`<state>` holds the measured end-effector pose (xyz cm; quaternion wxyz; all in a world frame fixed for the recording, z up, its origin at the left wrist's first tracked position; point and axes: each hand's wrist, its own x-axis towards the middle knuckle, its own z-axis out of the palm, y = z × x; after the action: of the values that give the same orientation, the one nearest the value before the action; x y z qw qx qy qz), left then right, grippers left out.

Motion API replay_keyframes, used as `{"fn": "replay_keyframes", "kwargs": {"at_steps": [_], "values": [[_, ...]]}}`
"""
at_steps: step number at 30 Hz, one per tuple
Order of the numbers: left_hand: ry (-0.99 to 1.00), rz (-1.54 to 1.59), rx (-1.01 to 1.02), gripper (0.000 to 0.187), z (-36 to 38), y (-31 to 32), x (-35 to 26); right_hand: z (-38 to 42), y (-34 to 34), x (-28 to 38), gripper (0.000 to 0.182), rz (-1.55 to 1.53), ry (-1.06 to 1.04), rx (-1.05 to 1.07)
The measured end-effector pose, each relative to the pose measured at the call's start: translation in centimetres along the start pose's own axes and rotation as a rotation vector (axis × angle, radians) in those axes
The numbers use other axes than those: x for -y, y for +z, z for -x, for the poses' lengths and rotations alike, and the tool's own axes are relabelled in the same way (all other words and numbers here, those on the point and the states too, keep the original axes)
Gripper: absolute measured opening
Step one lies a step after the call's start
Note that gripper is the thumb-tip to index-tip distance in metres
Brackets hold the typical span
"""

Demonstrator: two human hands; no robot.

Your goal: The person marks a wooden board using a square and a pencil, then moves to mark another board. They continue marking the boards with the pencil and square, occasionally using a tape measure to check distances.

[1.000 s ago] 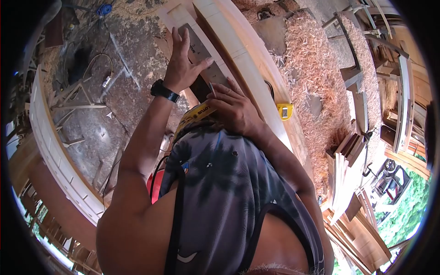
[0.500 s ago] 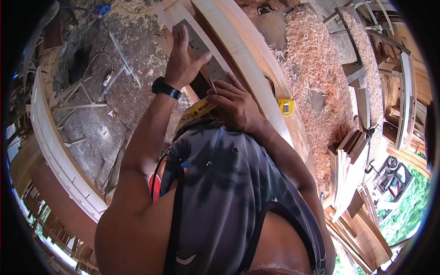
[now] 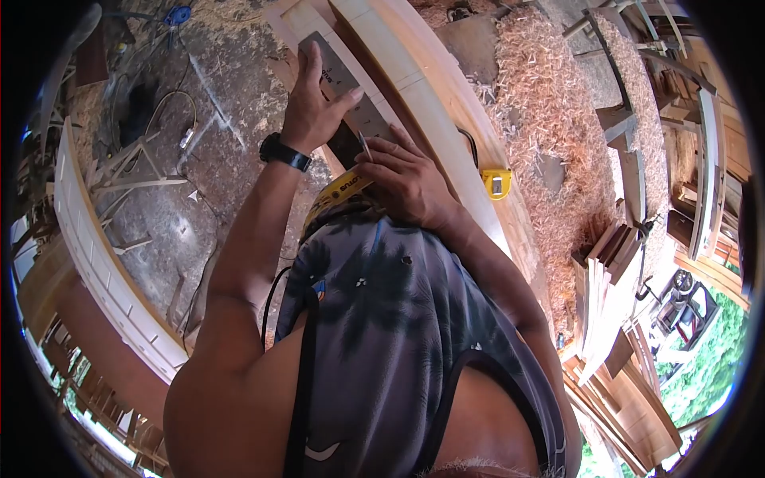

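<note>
square point(image 3: 339, 84): L hand point(image 3: 311, 111) flat, pinning it to plank point(image 3: 414, 103)
pencil point(image 3: 363, 146): R hand point(image 3: 406, 182) pinches it (tip at edge)
risk: square slips, line skews

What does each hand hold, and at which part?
Left hand presses flat on the grey metal square, mid-blade. Right hand pinches a thin pencil near its lower end.

A metal square point(image 3: 347, 80) lies flat on a long wooden plank point(image 3: 414, 103), with the left hand point(image 3: 315, 107) spread over its near part and the right hand point(image 3: 406, 183) just beside it, pinching a pencil point(image 3: 363, 145) against the square's edge. A tape measure point(image 3: 496, 183) sits right of the plank, beside a heap of wood shavings point(image 3: 550, 103). Left of the plank, on the floor point(image 3: 183, 175), a cable point(image 3: 171, 107) curls, and a curved wooden frame point(image 3: 103, 263) runs along the far left.
</note>
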<state>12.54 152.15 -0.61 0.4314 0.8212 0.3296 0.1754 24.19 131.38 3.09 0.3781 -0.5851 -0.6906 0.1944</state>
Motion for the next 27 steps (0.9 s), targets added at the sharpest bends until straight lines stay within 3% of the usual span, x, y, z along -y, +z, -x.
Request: {"fn": "replay_keyframes", "kwargs": {"at_steps": [8,27], "values": [[-0.036,0.101,-0.023,0.107,-0.1,0.1,0.7,-0.2,0.0,0.0,0.038,-0.011,0.028,0.027],[0.004,0.023,-0.028,0.107,-0.1,0.2,1.3,-0.2,0.0,0.1,0.039,-0.026,0.048,0.041]]}}
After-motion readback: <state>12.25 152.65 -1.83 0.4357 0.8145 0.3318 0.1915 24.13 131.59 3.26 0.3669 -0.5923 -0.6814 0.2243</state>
